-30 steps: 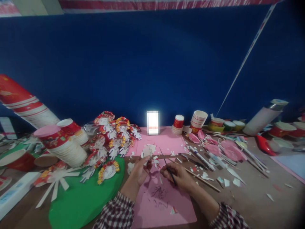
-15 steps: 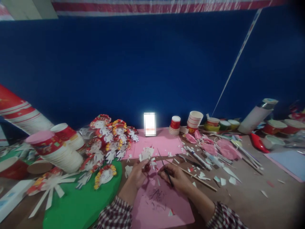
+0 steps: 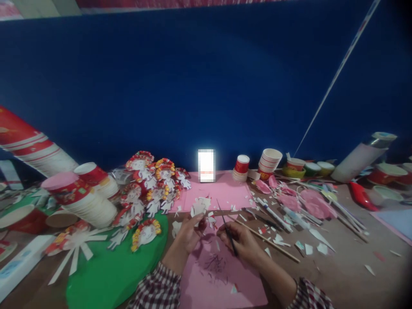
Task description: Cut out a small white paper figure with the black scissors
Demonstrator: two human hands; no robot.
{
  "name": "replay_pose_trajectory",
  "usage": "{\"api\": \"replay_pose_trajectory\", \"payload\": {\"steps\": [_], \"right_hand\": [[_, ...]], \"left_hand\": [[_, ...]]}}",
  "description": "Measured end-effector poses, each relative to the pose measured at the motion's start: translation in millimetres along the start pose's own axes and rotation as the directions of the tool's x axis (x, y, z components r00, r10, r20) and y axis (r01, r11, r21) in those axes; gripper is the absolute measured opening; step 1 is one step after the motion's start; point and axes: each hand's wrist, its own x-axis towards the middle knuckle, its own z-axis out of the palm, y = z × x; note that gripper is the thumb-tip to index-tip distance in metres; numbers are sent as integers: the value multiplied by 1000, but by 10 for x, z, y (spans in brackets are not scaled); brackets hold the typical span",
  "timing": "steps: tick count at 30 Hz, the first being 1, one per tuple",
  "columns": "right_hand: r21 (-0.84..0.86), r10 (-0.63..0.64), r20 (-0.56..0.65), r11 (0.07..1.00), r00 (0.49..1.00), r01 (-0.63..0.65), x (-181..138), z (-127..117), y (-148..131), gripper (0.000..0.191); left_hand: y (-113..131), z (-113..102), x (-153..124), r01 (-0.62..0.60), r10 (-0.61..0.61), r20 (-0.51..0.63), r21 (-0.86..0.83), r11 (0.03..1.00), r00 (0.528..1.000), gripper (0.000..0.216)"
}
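Note:
My left hand is closed in a pinch on a small white paper cut-out, held over a pink sheet. My right hand grips a thin dark brush like a pen, its tip pointing up and away beside the cut-out. Dark scribbled strokes mark the pink sheet just below both hands. Both of my sleeves are checked red and white.
A green disc with paper doll figures lies at the left, behind it stacked red paper cups. A lit phone stands at the back. Cups, sticks, pens and paper scraps cover the right side.
Both hands stay closed on the cut-out and the brush with hardly any shift. The view swung a little left, then back.

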Motion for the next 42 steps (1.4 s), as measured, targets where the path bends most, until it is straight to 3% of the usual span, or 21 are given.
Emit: {"api": "replay_pose_trajectory", "payload": {"steps": [10, 20, 25, 31, 37, 42], "right_hand": [[99, 17, 39, 995, 999, -21, -43, 58, -12, 24], [33, 29, 161, 999, 987, -35, -79, 90, -35, 31], [5, 82, 181, 996, 980, -84, -87, 75, -67, 32], [-135, 26, 237, 991, 971, 6, -92, 71, -29, 25], [-247, -58, 209, 963, 976, 111, -71, 72, 1, 25], [-198, -66, 183, 975, 981, 102, -56, 78, -1, 25]], "left_hand": [[-65, -35, 58, -115, 109, 81, 63, 991, 991, 20], [-123, -61, 122, -292, 280, 86, 177, 940, 956, 24], [-113, -37, 73, -308, 285, 136, 209, 928, 949, 23], [-109, -6, 50, -353, 331, 126, 230, 907, 935, 21], [-150, 19, 15, -346, 320, 149, 202, 916, 936, 21], [-198, 23, -24, -299, 269, 189, 149, 943, 944, 22]]}}
